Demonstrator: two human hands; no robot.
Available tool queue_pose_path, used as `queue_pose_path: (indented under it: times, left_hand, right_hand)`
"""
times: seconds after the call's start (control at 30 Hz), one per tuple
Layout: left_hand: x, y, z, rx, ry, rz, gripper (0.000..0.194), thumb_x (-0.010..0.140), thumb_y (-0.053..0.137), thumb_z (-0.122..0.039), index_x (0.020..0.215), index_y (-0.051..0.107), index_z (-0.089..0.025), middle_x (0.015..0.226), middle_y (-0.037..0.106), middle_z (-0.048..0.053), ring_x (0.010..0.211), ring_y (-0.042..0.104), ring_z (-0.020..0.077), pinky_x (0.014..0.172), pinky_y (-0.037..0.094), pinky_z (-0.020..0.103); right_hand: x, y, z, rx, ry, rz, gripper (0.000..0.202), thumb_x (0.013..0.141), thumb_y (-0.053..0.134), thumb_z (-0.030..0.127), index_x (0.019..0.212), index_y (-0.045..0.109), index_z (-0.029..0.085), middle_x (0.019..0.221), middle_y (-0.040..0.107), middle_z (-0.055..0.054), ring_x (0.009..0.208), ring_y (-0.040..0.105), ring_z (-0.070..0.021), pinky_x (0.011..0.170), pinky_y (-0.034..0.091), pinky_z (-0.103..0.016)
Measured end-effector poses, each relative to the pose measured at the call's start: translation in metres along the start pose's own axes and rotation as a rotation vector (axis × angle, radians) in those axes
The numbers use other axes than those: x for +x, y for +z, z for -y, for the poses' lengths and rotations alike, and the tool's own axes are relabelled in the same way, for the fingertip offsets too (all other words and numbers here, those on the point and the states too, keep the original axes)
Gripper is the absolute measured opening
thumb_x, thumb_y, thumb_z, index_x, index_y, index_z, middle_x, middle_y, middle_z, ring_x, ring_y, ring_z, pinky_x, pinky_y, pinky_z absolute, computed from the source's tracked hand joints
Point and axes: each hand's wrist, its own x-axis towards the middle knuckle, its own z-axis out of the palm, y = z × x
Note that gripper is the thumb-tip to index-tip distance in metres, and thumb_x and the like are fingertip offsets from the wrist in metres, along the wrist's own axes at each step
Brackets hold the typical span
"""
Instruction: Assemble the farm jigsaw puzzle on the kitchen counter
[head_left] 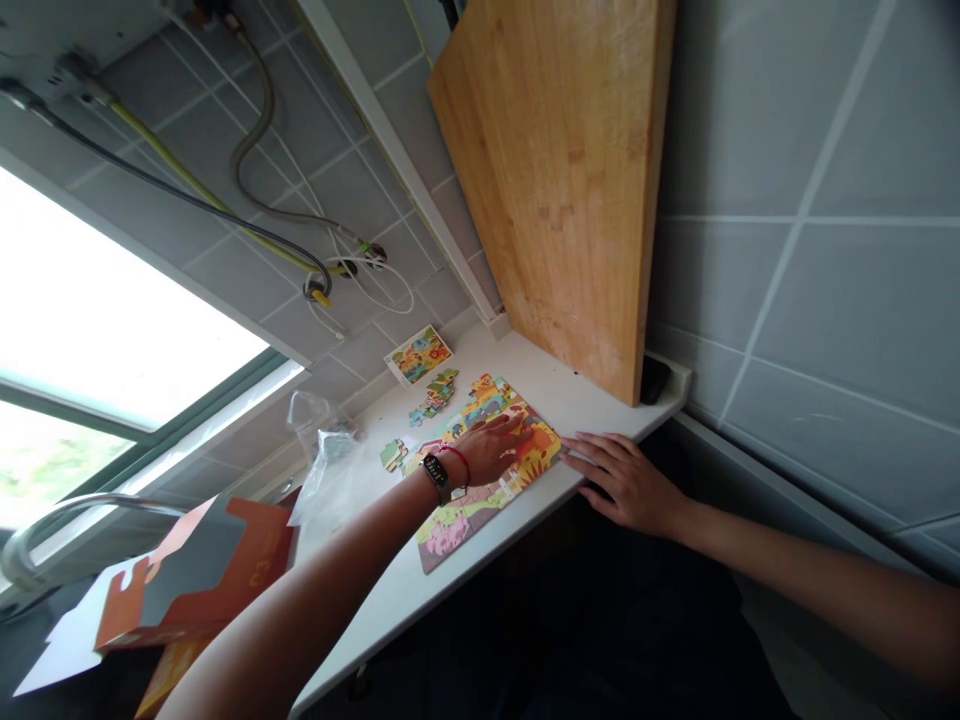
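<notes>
A colourful jigsaw puzzle lies on the white counter, its pieces largely joined. My left hand, with a dark watch and a red cord at the wrist, rests flat over the puzzle, fingers stretched toward its right part. At the puzzle's right corner, my right hand lies on the counter edge with its fingers spread, fingertips beside the puzzle's border. Loose pieces sit in a cluster behind the puzzle, and a smaller group is at its left. A picture card stands or lies near the wall; which, I cannot tell.
A large wooden board leans upright at the back right. Clear plastic bags lie left of the puzzle. An open orange box is farther left, near a metal faucet. Hoses and cables hang along the tiled wall.
</notes>
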Motion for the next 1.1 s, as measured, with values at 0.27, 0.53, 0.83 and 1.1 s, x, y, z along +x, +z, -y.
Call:
queue_pose_path:
  times: [0.27,0.53,0.83,1.1]
  left_hand:
    - [-0.022,0.011,0.008,-0.054,-0.119,-0.059,0.081,0.105,0.050,-0.056,0.171,0.017,-0.022,0.173,0.032,0.014,0.159,0.035,0.0299,0.127,0.038,0.046]
    - [-0.104,0.041,0.037,-0.089,-0.265,-0.196,0.065,0.108,0.046,-0.045,0.167,0.033,-0.022,0.164,0.047,0.017,0.150,0.049,0.0327,0.121,0.047,0.053]
    - [-0.148,0.082,0.050,-0.154,-0.313,-0.392,0.064,0.106,0.051,-0.056,0.161,0.042,-0.024,0.163,0.048,0.017,0.151,0.047,0.0350,0.121,0.047,0.056]
    - [-0.149,0.096,0.064,-0.260,-0.286,-0.528,0.074,0.096,0.065,-0.065,0.156,0.048,-0.025,0.152,0.059,0.017,0.142,0.055,0.0359,0.118,0.048,0.057]
  right_hand:
    - [0.002,-0.003,0.001,-0.025,-0.005,0.015,0.054,0.105,0.053,0.028,0.158,0.049,0.021,0.156,0.060,-0.011,0.142,0.055,-0.0299,0.113,0.040,-0.051]
    - [0.000,-0.001,0.000,0.006,0.006,0.001,0.052,0.101,0.057,0.026,0.153,0.055,0.022,0.154,0.061,-0.011,0.141,0.055,-0.0304,0.112,0.042,-0.051]
    - [0.001,-0.004,-0.002,-0.060,-0.035,0.042,0.056,0.105,0.055,0.027,0.160,0.045,0.022,0.156,0.060,-0.011,0.143,0.055,-0.0282,0.115,0.038,-0.049]
    - [0.002,0.001,0.002,-0.001,0.072,0.018,0.058,0.107,0.047,0.031,0.164,0.037,0.022,0.150,0.063,-0.015,0.135,0.062,-0.0309,0.109,0.043,-0.050]
